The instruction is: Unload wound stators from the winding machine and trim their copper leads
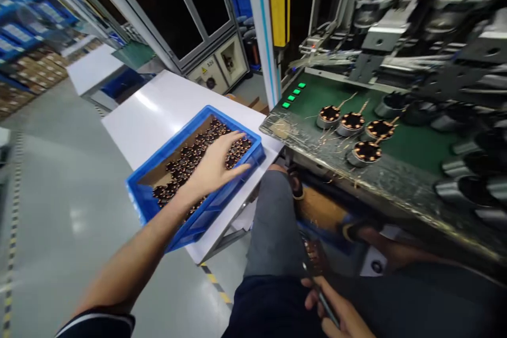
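My left hand (216,166) reaches over a blue plastic crate (233,190), its fingers stretched out and the thumb apart. Beneath it the crate holds many small motor stators (190,156), black with copper windings. The fingertips are by the stators at the crate's right end; whether they touch any I cannot tell. Low in the view, beside my leg, my right hand (340,311) is closed around a slim, dark, pen-like metal tool (327,306), its exact kind unclear. On the machine's bench stand several wound stators on metal cylinders (351,124), with loose copper wire ends.
The crate rests on a white table (158,100). At right, a green bench (420,142) with a worn, taped front edge carries lit green buttons (291,98) and machine fixtures (380,37). A yellow post (279,5) rises between table and machine. Shelves (24,31) stand far left.
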Demonstrator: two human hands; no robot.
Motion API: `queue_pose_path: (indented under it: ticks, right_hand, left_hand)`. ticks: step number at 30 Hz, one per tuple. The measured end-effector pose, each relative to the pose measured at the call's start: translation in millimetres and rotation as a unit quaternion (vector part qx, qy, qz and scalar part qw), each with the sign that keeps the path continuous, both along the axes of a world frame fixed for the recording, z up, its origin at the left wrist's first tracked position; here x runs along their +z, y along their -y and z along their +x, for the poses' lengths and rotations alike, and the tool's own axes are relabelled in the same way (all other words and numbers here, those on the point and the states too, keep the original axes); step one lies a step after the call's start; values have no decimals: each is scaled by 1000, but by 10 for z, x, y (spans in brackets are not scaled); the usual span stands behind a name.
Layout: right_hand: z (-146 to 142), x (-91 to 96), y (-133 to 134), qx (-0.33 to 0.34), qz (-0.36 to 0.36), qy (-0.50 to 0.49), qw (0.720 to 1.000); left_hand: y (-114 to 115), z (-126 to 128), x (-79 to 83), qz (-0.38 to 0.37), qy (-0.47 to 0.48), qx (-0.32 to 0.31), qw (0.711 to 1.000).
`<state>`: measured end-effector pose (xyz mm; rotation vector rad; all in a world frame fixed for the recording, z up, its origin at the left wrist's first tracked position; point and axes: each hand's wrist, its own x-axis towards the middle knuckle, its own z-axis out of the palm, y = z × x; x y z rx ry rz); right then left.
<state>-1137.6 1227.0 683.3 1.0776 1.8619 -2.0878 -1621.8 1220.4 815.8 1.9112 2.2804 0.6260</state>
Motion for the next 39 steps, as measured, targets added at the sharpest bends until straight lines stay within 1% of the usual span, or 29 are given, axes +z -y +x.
queue_pose_path:
  ticks: [1, 3, 5, 6, 8, 10, 11, 13, 14, 15, 16, 17, 18, 19, 20, 21, 22, 23, 24, 25, 27, 28, 29, 30, 33, 35, 37, 39]
  right_hand:
    - [13, 45, 1, 4, 2, 7, 1000]
    - [43, 129, 12, 5, 8, 8, 1000]
    - [87, 175, 29, -5, 22, -6, 1000]
    - [116, 179, 41, -13, 29, -13, 999]
    - [184, 150, 74, -41, 38, -21, 998]
    - [251, 101, 117, -76, 33, -21, 996]
    - [278, 83, 140, -92, 25, -18, 995]
    - [311, 77, 182, -122, 14, -9, 992]
    - [316, 93, 195, -137, 11, -3, 991]
    - [313, 120, 199, -152, 10, 2, 988]
    - [305, 156, 193, -169, 10, 5, 986]
    - [291, 196, 173, -185, 12, 6, 983]
    - [275, 239, 141, -199, 13, 6, 980]
    - [258, 282, 98, -208, 18, 3, 978]
    - [240, 324, 44, -215, 30, -1, 976]
    - [222, 366, -15, -219, 49, -7, 975]
    - [206, 409, -77, -220, 74, -14, 973]
    - [190, 455, -139, -221, 105, -22, 969]
    - [175, 503, -199, -218, 135, -31, 966]
    - [159, 555, -254, -213, 163, -42, 962]
    - [128, 665, -345, -198, 207, -67, 956]
    - [114, 719, -380, -191, 221, -80, 953]
    - [100, 770, -406, -185, 230, -90, 951]
    - [89, 817, -425, -180, 236, -100, 950]
    - [75, 918, -444, -169, 241, -128, 947]
    - [82, 957, -439, -170, 243, -142, 944]
    - [96, 978, -434, -174, 246, -145, 942]
    - [111, 987, -432, -176, 251, -141, 941]
  left_hand:
    - [-283, 289, 20, 43, 23, -39, 998]
    - [-812, 837, 50, 105, 47, -87, 990]
    - [-1249, 1294, 38, 143, 11, -122, 982]
    - [-1425, 1477, 11, 156, -9, -136, 978]
    - [-1699, 1743, -79, 172, -44, -153, 972]
    - [-1876, 1884, -198, 174, -62, -163, 969]
    - [-1926, 1920, -256, 171, -62, -168, 969]
    - [-1938, 1964, -353, 177, -25, -167, 970]
    - [-1894, 1989, -385, 187, 20, -157, 970]
    - [-1816, 2025, -404, 196, 87, -145, 966]
    - [-1707, 2074, -409, 199, 175, -133, 955]
    - [-1573, 2135, -401, 191, 281, -125, 932]
    - [-1421, 2203, -380, 167, 396, -123, 895]
    - [-1262, 2274, -351, 130, 509, -126, 842]
    - [-1105, 2341, -318, 88, 606, -128, 780]
    - [-958, 2402, -286, 51, 678, -128, 722]
    - [-826, 2453, -258, 22, 721, -126, 682]
    - [-713, 2494, -239, 5, 736, -123, 666]
    - [-619, 2525, -228, 4, 727, -116, 677]
    - [-542, 2547, -225, 12, 699, -106, 707]
    - [-433, 2571, -232, 46, 610, -92, 786]
    - [-396, 2577, -236, 67, 564, -93, 818]
    - [-369, 2581, -239, 90, 526, -102, 840]
    - [-350, 2582, -239, 109, 497, -116, 853]
    - [-330, 2578, -226, 146, 444, -157, 870]
    - [-338, 2572, -213, 162, 423, -178, 874]
    - [-353, 2567, -199, 164, 416, -192, 874]
    - [-366, 2568, -183, 147, 416, -196, 876]
